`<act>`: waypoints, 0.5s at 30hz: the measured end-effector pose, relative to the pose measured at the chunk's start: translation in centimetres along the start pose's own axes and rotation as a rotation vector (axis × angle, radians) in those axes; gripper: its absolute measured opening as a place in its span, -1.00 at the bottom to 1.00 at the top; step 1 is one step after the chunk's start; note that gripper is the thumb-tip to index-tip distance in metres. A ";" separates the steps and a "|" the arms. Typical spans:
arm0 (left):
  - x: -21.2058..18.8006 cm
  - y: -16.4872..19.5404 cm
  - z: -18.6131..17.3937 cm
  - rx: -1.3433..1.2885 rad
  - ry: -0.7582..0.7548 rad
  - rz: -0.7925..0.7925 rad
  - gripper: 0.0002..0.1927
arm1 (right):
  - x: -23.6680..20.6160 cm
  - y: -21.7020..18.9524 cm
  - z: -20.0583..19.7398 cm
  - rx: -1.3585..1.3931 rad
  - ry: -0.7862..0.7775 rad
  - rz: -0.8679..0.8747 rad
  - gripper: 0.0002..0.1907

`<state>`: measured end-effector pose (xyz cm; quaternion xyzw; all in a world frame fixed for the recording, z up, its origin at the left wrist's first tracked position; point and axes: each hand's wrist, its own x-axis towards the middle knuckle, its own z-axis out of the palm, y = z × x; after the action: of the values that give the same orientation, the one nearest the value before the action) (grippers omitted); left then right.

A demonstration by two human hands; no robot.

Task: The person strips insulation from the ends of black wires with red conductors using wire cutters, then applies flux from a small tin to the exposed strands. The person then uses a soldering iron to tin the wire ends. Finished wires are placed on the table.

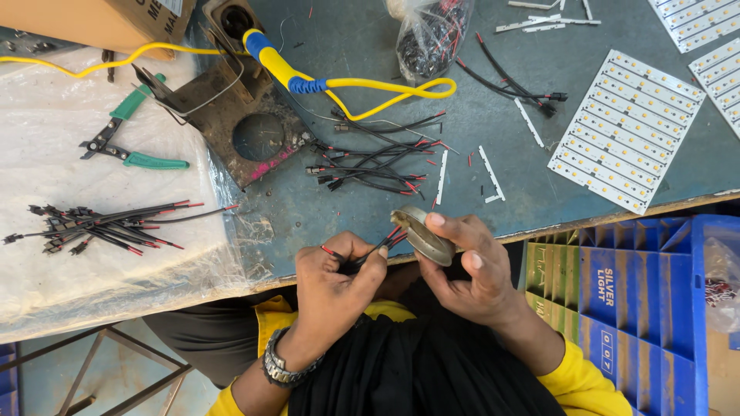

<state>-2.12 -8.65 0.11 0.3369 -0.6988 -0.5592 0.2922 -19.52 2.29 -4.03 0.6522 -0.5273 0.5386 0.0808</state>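
Hands held wire lead and round tin at the surface edge

The left hand (333, 271) pinched a black-and-red wire lead (368, 251), its ends dipping into a small round tin (422, 235) gripped by the right hand (470, 266). Both sat over the surface (347, 208) front edge, near a loose wire pile (378, 166) and a yellow soldering iron (279, 65)
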 end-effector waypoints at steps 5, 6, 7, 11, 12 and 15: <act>-0.2 -0.2 0.0 -0.055 0.007 0.009 -0.81 | 0.1 0.3 -0.4 -0.022 0.008 0.017 0.20; -0.3 -0.3 -0.1 -0.048 0.008 0.000 -0.80 | 0.1 0.4 -0.4 -0.033 0.013 0.013 0.20; -0.4 -0.5 -0.2 -0.042 0.010 -0.010 -0.80 | 0.1 0.5 -0.4 -0.035 0.013 0.012 0.20; -0.3 -1.5 -0.4 -0.136 -0.015 -0.116 -0.80 | 0.1 0.6 -0.5 -0.040 0.014 0.013 0.20; -0.3 -1.8 -0.5 -0.166 -0.026 -0.127 -0.81 | 0.0 0.6 -0.5 -0.040 0.015 0.014 0.20; 0.0 -2.5 -0.9 -0.262 -0.052 -0.141 -0.84 | 0.0 0.6 -0.5 -0.018 0.016 0.024 0.19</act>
<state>-1.06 -9.52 -2.21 0.3295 -0.6018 -0.6733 0.2757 -20.32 2.37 -4.12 0.6408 -0.5391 0.5400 0.0844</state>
